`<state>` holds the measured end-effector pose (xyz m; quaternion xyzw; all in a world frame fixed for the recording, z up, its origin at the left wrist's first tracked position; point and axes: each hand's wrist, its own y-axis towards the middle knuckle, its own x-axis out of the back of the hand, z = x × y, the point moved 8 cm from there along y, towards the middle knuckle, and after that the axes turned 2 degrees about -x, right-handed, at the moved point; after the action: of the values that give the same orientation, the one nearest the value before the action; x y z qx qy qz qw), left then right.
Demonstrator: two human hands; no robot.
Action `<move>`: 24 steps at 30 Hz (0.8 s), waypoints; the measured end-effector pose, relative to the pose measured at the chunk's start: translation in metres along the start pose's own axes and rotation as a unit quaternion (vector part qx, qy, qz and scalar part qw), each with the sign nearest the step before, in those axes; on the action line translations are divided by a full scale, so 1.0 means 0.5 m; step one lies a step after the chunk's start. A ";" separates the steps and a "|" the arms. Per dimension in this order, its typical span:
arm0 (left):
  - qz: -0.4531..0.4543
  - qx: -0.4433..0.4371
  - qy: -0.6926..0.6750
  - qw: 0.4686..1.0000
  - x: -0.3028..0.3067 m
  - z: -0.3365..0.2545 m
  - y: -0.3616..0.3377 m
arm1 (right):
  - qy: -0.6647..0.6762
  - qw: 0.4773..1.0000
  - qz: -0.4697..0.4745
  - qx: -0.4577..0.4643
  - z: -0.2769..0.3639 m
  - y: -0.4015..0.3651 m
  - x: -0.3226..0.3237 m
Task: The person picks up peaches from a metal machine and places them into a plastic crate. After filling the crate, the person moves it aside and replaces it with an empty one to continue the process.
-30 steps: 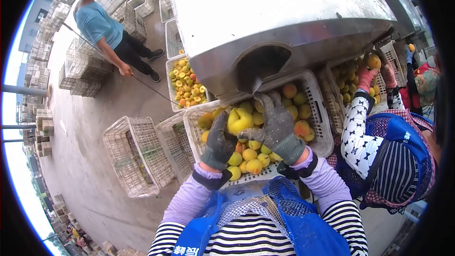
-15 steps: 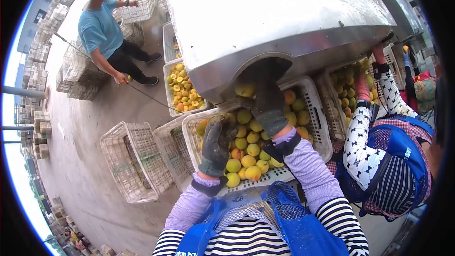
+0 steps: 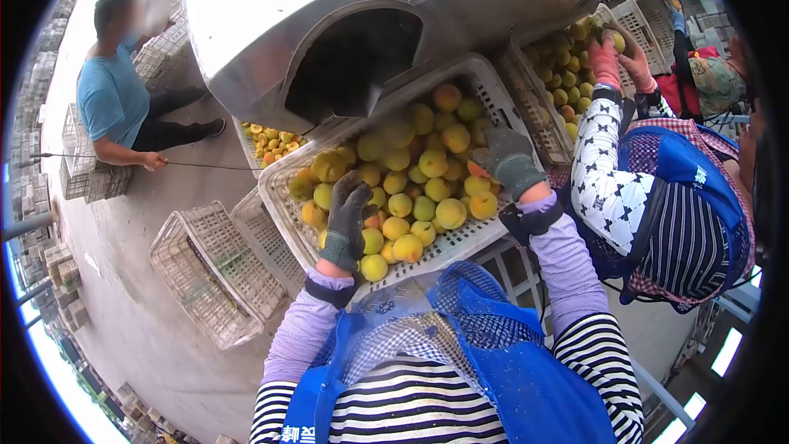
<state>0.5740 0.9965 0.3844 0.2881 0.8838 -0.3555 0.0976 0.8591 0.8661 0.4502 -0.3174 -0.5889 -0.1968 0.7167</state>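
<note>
A white plastic crate (image 3: 283, 218) full of yellow peaches (image 3: 432, 163), some blushed red, stands in front of me. Both my hands wear dark grey gloves. At the crate's near left side, my left hand (image 3: 347, 222) rests over the fruit, its fingers stretched out and holding nothing I can see. On the right side my right hand (image 3: 508, 161) curls its fingers around a reddish peach (image 3: 477, 168), which they partly cover. Beyond the crate is the dark round-topped opening (image 3: 353, 62) of a metal machine (image 3: 468, 12).
To my right a co-worker (image 3: 649, 189) handles fruit over another crate (image 3: 538, 103). Stacked crates (image 3: 218, 271) stand on the floor at left. Halved peaches (image 3: 269, 144) fill a crate beneath the machine. A person in blue (image 3: 115, 99) holds a thin rod (image 3: 209, 166).
My right hand has come out of the machine opening, where it was by a yellow peach, to the crate's right side. My left hand stays over the fruit. The view has shifted.
</note>
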 end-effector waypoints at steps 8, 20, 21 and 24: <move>0.335 -0.231 0.656 0.635 -0.283 0.244 0.028 | -0.095 0.993 0.055 -0.053 -0.121 -0.006 -0.218; 0.304 -0.020 0.023 0.952 -0.178 -0.007 0.028 | 0.703 0.652 0.284 -0.010 0.092 -0.120 -0.030; 0.275 0.050 -0.087 0.956 -0.183 -0.051 -0.002 | 0.666 0.676 0.316 0.002 0.127 -0.127 -0.009; 0.254 -0.006 0.025 0.967 -0.124 -0.087 -0.039 | 0.596 0.748 0.289 0.043 0.170 -0.135 -0.010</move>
<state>0.6145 0.9878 0.4505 0.5116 0.7860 -0.3060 0.1640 0.7523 0.8754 0.4695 -0.2596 0.0702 -0.1041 0.9575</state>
